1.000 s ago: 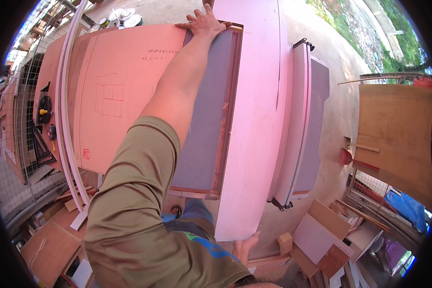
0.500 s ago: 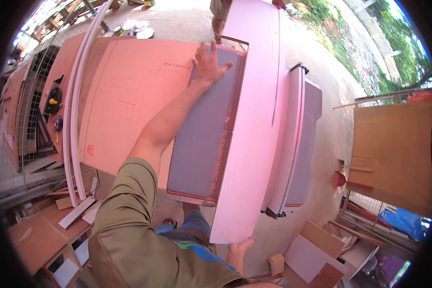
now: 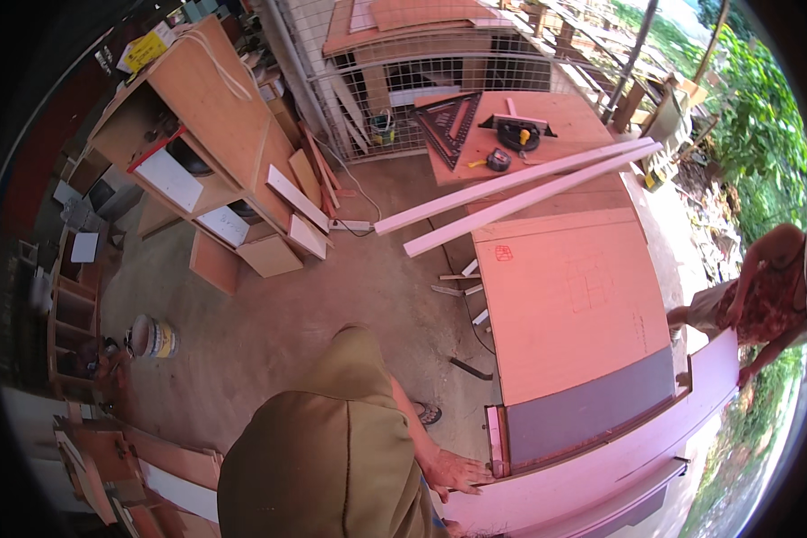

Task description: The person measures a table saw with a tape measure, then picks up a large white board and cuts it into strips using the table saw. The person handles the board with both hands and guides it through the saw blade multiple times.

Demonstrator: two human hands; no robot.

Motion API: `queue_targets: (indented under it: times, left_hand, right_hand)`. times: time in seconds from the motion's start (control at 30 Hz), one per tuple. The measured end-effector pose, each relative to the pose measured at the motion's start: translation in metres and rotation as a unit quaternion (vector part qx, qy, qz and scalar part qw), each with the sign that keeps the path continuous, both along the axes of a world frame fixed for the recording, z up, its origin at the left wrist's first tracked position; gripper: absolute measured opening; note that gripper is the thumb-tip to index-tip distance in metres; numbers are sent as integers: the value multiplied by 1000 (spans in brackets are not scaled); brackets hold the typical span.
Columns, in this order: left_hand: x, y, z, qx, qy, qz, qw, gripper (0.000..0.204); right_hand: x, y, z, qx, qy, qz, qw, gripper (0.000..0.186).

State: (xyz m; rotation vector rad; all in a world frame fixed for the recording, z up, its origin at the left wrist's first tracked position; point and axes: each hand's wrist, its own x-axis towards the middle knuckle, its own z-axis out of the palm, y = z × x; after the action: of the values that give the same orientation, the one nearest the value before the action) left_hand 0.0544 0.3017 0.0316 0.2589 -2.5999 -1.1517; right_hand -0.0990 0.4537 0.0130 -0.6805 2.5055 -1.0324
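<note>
My left hand (image 3: 457, 471) lies on the near end of a long pink board (image 3: 601, 475), right beside the corner of a wood frame that holds a grey panel (image 3: 592, 408). Its fingers curl over the board's edge. My olive sleeve (image 3: 332, 448) fills the lower middle of the view. The right hand does not show. At the right edge another person (image 3: 771, 291) in a red patterned top holds the board's far end. Frame and board lie along the front of a pinkish plywood sheet (image 3: 565, 296) on a workbench.
Two long white slats (image 3: 511, 193) cross the bench's far part, near a triangular square (image 3: 448, 117), a tape measure (image 3: 498, 161) and a black tool (image 3: 518, 134). A plywood shelf unit (image 3: 215, 117) stands at the left, a paint bucket (image 3: 152, 336) on the concrete floor, a wire-mesh fence (image 3: 403, 81) behind.
The view has swung round toward the workshop. My left arm, stretched to the frame's far end before, now has its hand at the near end. Another person has come into view.
</note>
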Motion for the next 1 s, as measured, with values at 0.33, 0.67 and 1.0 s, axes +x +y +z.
queue_targets:
  times: [0.33,0.67,1.0]
  left_hand:
    - [14,23,10,-97,-82,-14,992,93]
    - [-15,56,-11,-142,-75,95,983,64]
    - [-19,59,-7,-155,-111,135,972,62]
  right_hand:
    - [57,-19,20,40,308,277,909,41]
    - [51,6,25,60,396,283,871,39]
    - [47,19,35,62,435,303,846,38]
